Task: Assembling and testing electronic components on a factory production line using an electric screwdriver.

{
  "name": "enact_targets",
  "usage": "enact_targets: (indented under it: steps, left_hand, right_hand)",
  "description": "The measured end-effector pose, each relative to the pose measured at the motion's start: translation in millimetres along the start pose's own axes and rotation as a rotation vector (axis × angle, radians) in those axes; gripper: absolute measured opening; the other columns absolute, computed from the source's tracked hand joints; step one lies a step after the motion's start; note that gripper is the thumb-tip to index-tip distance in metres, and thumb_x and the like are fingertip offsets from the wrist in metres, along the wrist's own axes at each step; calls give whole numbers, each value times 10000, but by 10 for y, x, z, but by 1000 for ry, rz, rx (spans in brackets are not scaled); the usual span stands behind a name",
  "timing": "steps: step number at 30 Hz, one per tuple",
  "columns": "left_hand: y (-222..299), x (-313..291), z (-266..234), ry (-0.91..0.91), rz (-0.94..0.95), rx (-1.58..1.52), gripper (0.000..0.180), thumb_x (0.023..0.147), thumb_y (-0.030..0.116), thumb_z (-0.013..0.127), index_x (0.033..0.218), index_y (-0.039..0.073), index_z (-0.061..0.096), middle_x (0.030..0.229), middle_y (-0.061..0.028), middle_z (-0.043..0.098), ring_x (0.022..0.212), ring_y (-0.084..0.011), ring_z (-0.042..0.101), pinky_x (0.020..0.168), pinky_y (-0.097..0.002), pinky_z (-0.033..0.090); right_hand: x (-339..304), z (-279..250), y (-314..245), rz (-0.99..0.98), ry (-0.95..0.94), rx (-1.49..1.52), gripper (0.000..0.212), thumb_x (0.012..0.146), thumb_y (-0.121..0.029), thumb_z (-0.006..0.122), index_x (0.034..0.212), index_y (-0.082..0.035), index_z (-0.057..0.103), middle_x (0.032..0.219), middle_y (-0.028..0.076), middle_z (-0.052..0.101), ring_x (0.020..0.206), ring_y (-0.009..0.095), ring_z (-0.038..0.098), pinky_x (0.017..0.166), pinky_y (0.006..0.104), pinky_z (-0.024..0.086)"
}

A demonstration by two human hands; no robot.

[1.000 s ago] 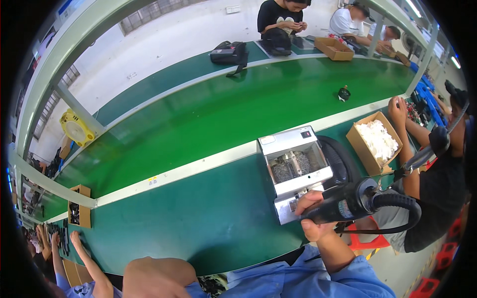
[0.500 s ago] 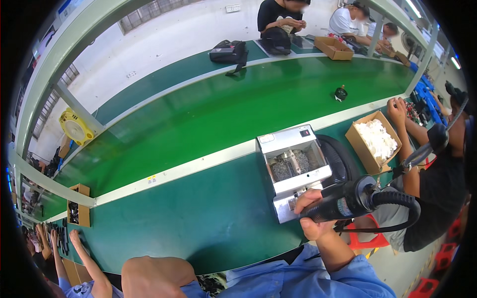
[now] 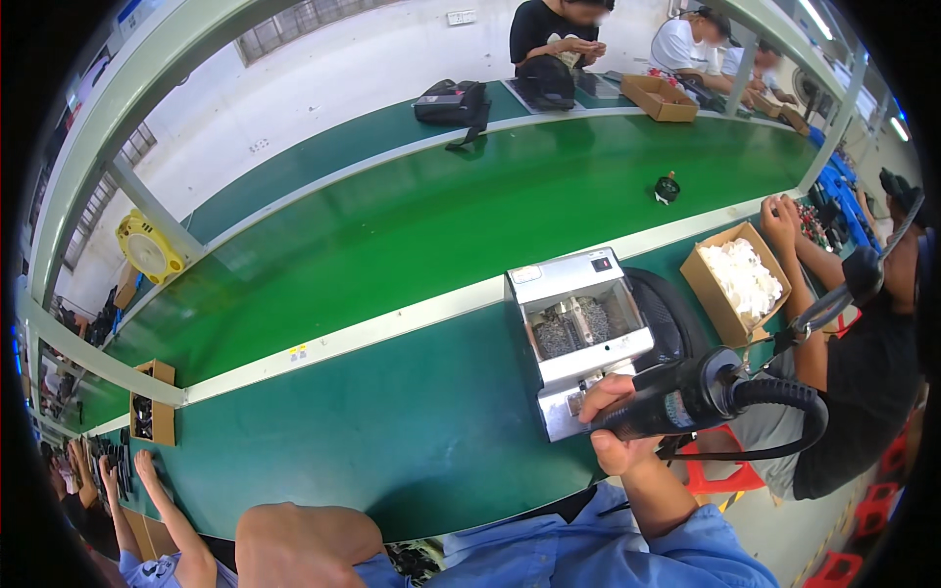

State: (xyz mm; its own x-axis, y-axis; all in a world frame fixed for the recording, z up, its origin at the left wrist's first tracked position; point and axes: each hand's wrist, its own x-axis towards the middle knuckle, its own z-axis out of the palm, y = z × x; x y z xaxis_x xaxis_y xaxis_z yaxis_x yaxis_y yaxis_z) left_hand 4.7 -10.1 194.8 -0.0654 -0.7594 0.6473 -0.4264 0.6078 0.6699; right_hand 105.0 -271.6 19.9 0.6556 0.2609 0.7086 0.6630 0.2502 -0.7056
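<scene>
My right hand is closed round a black electric screwdriver, thumb below and fingers over its front end. The screwdriver lies nearly level at the front of a silver screw feeder; my fingers hide its tip. Through the feeder's clear window, many small grey screws show. A thick black cable loops from the tool's rear, and a metal hook links it to a hanging line. Close to the camera at the bottom, bare skin of my left arm or hand shows, its fingers not distinguishable.
Right of the feeder stands a cardboard box of white parts, beside a co-worker's arms. Beyond the pale rail runs a green belt carrying a small black round part. At left are a small box and another person's hands.
The small black round part on the belt has shifted slightly left and nearer. My right hand and the screwdriver have hardly moved.
</scene>
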Motion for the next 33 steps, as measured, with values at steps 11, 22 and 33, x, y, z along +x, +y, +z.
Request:
enact_targets:
  steps: [11, 22, 33]
  left_hand:
    - [7, 8, -15, -6, -5, -12, 180, 897, 129, 516, 874, -16, 619, 764, -154, 625, 651, -201, 611, 457, -244, 400]
    - [6, -19, 32, 19, 6, 19, 173, 905, 128, 517, 888, -3, 629, 771, -146, 626, 661, -203, 615, 460, -247, 393]
    - [-2, -25, 29, 8, 15, 29, 165, 913, 133, 520, 899, 16, 636, 791, -146, 631, 680, -200, 626, 466, -247, 403]
  right_hand:
    - [-6, -4, 12, 8, 11, -33, 598, 799, -333, 668, 1164, 51, 393, 672, 119, 563, 579, 177, 513, 595, 305, 432]
    - [-33, -12, 50, 1, 11, -32, 592, 802, -341, 664, 1161, 43, 392, 673, 115, 563, 586, 180, 509, 599, 309, 430]
    - [-28, -16, 27, 16, 12, -49, 583, 800, -333, 658, 1156, 47, 398, 677, 114, 565, 583, 181, 511, 617, 312, 430]
